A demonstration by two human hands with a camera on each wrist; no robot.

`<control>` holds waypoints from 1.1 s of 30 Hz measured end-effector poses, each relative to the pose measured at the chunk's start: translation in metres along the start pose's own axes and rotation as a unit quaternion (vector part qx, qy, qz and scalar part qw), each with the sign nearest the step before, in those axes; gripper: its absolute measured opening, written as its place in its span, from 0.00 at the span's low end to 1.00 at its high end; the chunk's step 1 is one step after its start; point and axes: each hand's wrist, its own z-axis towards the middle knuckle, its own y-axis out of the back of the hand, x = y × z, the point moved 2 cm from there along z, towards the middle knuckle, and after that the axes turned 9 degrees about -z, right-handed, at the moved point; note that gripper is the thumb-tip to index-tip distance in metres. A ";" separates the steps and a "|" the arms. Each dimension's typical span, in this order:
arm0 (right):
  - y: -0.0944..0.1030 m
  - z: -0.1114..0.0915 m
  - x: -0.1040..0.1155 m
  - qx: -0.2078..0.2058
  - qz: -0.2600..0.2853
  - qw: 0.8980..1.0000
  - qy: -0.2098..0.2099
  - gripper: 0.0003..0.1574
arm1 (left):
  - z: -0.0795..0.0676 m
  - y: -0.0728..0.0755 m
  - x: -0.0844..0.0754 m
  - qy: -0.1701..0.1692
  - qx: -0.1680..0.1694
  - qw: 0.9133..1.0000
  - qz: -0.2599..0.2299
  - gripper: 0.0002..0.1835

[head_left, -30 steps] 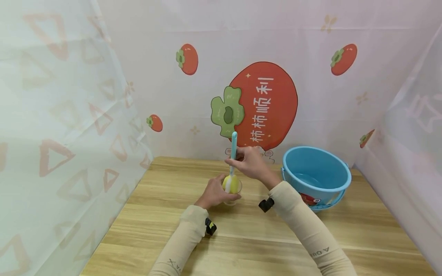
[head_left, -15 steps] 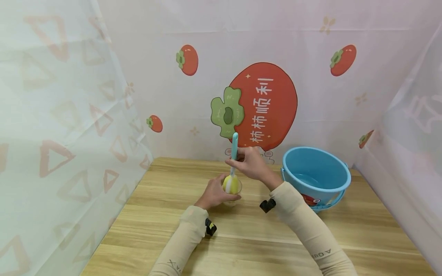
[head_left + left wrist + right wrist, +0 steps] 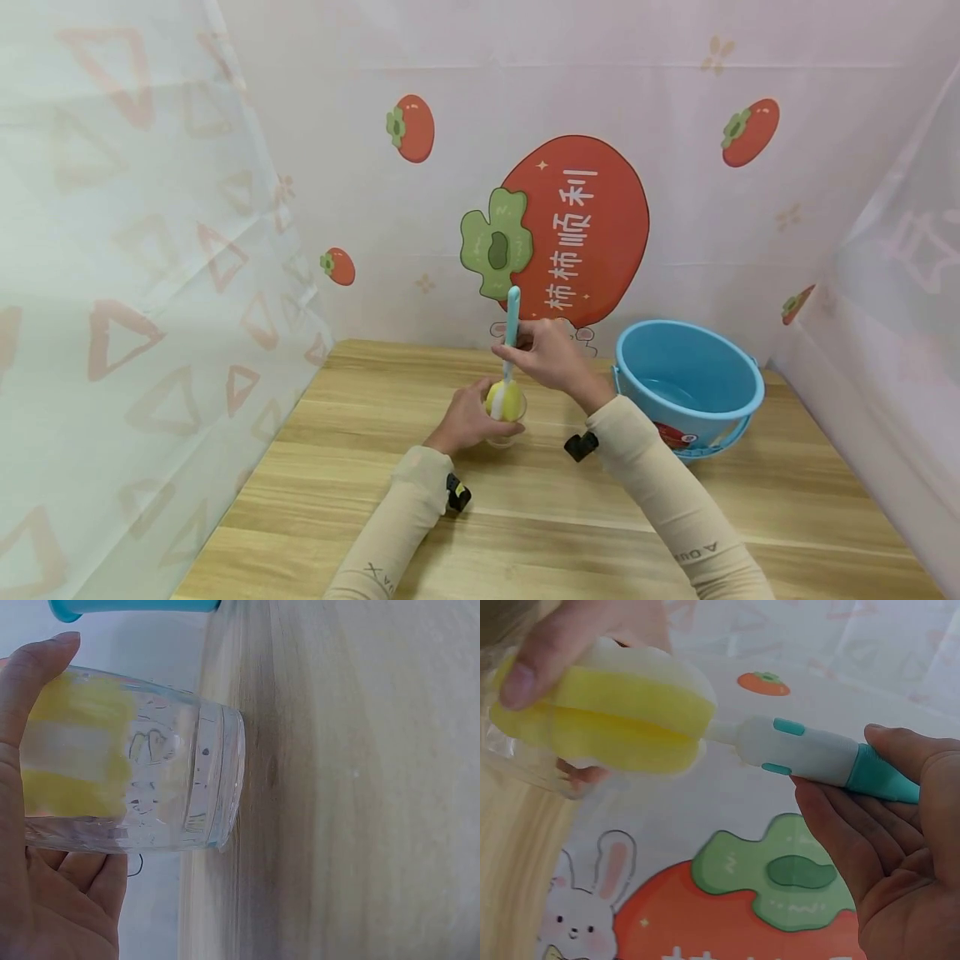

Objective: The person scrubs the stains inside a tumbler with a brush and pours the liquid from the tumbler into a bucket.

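Note:
My left hand (image 3: 468,419) grips a clear glass cup (image 3: 169,761) around its side, thumb on one side and fingers on the other. In the left wrist view the cup's base is right at the wooden table. A sponge bottle brush with a yellow and white head (image 3: 615,712) stands partly inside the cup, part of the sponge above the rim. My right hand (image 3: 546,354) pinches the brush's teal and white handle (image 3: 810,754) between thumb and fingers, the handle pointing up and nearly upright.
A blue bucket (image 3: 660,398) with a handle stands on the wooden table (image 3: 540,533) to the right of the right hand. Behind the table hangs a white backdrop cloth (image 3: 375,208) with printed persimmons; similar cloth lines both sides.
Both hands keep their hold and place on the cup and brush. The whole head view shifts only slightly.

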 end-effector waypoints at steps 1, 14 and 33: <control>-0.003 -0.002 -0.001 0.000 0.002 1.000 0.003 0.10 | 0.000 0.000 0.000 0.002 0.001 1.000 -0.001 0.47; -0.005 -0.005 0.000 -0.007 0.010 0.999 0.031 0.09 | -0.001 0.000 0.003 0.000 0.003 1.000 0.001 0.46; -0.011 -0.008 -0.003 0.007 -0.010 1.000 0.020 0.09 | -0.002 0.000 -0.001 0.003 0.001 1.000 -0.007 0.46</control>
